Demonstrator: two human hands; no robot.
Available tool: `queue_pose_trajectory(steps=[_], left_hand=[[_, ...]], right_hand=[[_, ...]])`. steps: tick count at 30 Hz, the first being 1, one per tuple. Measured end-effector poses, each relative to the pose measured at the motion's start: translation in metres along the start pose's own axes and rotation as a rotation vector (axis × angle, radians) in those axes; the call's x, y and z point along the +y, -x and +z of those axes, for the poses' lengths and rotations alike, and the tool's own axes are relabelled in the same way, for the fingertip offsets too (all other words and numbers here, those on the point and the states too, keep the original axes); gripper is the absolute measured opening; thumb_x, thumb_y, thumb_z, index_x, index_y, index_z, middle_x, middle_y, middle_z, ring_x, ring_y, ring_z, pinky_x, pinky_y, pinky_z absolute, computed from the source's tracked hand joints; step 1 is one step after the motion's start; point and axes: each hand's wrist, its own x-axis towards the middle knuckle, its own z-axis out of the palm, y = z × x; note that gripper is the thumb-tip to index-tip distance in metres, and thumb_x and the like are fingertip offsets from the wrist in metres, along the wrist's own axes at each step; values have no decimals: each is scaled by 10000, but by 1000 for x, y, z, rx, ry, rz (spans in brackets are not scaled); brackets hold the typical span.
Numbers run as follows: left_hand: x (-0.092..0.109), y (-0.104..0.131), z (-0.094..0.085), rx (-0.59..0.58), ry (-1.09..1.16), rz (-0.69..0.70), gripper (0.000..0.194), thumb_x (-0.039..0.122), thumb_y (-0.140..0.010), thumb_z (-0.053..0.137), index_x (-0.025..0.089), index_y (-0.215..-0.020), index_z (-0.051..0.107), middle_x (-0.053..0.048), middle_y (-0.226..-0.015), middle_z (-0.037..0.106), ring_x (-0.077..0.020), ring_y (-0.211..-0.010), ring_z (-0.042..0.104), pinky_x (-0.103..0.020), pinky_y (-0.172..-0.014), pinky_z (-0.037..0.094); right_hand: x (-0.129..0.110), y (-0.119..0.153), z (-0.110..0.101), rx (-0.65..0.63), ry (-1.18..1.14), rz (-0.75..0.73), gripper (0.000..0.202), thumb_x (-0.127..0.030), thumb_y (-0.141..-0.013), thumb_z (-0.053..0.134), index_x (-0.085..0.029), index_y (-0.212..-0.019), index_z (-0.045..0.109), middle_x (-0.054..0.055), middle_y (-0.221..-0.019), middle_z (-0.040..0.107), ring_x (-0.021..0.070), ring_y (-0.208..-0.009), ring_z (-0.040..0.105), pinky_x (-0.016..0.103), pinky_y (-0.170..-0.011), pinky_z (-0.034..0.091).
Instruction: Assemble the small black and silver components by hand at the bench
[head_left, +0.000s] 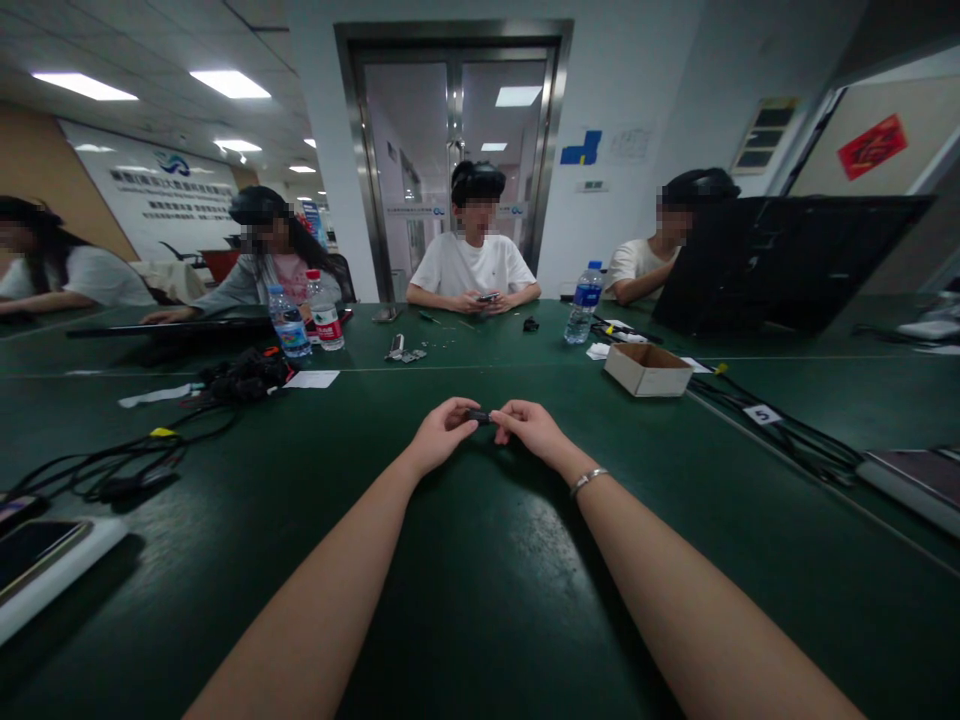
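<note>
small black object [478, 416] is centred over the green table [465, 590], raised or resting, can't tell; left hand [439, 440] has its left end, thumb opposite curled fingers, probably to steady it; right hand [536, 432] looks nearly closed, fingertips pinching the right end, likely for fine control; forearms [330, 580] reach forward and converge, wrists low, bracelet [589, 482] on the right one

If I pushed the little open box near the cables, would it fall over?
The box would probably slide rather than tip, since it sits low and wide. It's likely light, as its walls look like thin cardboard, which might bend if squeezed.
</note>
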Motion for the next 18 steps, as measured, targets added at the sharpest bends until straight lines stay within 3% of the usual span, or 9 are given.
queue_pose_trajectory(steps=[4,11,14,18], left_hand=[[1,0,-1,-36,61,22,317,138,-713,655,167,-1019,579,-69,-1066,641,-187,-1018,613,-395,-988,432],[-2,-2,0,-3,110,10,372,144,-675,689,170,-1022,558,-80,-1096,622,-184,-977,627,-389,-951,448],[-4,-1,1,36,52,-27,341,227,-712,687,168,-1025,564,-74,-1039,641,-185,-939,631,-373,-917,459],[-6,0,1,69,-159,-51,295,453,-815,563,179,-919,601,-46,-894,657,-188,-870,612,-329,-832,461]], right_hand=[[1,-1,0,-2,8,1,355,-497,-704,688,-171,-680,550,11,-544,647,116,-517,576,250,-576,464],[-2,1,0,-4,-29,8,381,-526,-686,689,-173,-671,548,3,-533,637,111,-501,567,247,-566,457],[-3,1,-1,3,-36,5,380,-524,-685,692,-172,-676,549,2,-538,636,111,-504,566,248,-570,456],[-2,1,-1,-7,-13,4,371,-516,-696,688,-168,-680,559,6,-546,639,112,-515,568,250,-580,456]])
